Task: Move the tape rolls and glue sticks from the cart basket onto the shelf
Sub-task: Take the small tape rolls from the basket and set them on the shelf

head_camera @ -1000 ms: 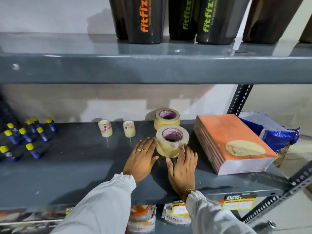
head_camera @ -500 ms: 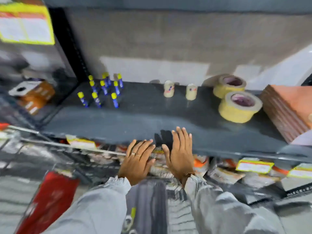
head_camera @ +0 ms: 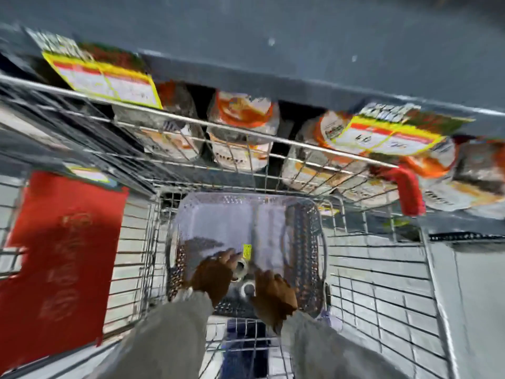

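Currently, left-hand fingers are curled around a small tape roll, its open core turned toward the camera; the grip looks closed on it, though motion blur softens the edges. Right-hand fingers are bent down beside a second small tape roll; whether it is actually gripped cannot be told. Left hand and right hand are seen close together, both low inside a perforated basket with a pale bare floor. A small yellow label is seen on that floor just beyond the left fingertips. The basket is seated in a wire cart. Grey sleeves are seen running back from both wrists. Above the cart's far rail, a grey shelf edge is seen carrying yellow price tags, with packaged goods stocked beneath it.
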`<state>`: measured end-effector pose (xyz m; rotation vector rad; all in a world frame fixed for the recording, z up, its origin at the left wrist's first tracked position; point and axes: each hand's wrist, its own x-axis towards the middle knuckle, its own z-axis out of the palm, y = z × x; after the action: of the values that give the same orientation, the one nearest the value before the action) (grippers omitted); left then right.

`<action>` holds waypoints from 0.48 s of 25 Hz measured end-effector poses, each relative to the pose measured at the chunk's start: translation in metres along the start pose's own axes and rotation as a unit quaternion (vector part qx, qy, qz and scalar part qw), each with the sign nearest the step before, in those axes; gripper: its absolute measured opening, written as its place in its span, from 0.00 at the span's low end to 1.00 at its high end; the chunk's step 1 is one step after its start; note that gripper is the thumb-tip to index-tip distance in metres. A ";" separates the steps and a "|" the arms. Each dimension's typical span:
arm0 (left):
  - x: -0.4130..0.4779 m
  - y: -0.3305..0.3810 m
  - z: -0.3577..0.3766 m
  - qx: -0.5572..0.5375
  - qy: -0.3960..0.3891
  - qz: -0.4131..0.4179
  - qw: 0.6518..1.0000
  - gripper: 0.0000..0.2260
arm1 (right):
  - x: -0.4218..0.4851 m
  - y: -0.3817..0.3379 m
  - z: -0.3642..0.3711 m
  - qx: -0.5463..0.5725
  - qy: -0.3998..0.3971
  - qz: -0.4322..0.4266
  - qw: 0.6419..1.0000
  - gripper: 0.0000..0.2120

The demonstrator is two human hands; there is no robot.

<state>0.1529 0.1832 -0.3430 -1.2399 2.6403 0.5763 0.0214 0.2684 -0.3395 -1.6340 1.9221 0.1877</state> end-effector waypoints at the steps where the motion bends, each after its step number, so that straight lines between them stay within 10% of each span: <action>1: 0.005 -0.005 0.020 -0.008 -0.005 0.011 1.000 0.24 | 0.005 -0.003 0.012 0.005 -0.009 0.009 1.000 0.16; 7: 0.014 -0.021 0.046 -0.030 -0.076 0.107 0.991 0.21 | 0.016 -0.020 0.017 -0.010 -0.016 0.073 0.997 0.31; 12: -0.016 -0.005 -0.015 -0.074 -0.071 -0.084 0.991 0.22 | -0.006 -0.025 -0.034 0.025 0.023 0.119 0.992 0.25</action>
<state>0.1666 0.1852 -0.3255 -1.3896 2.3862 0.8120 0.0332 0.2518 -0.3026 -1.3856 2.1376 0.1958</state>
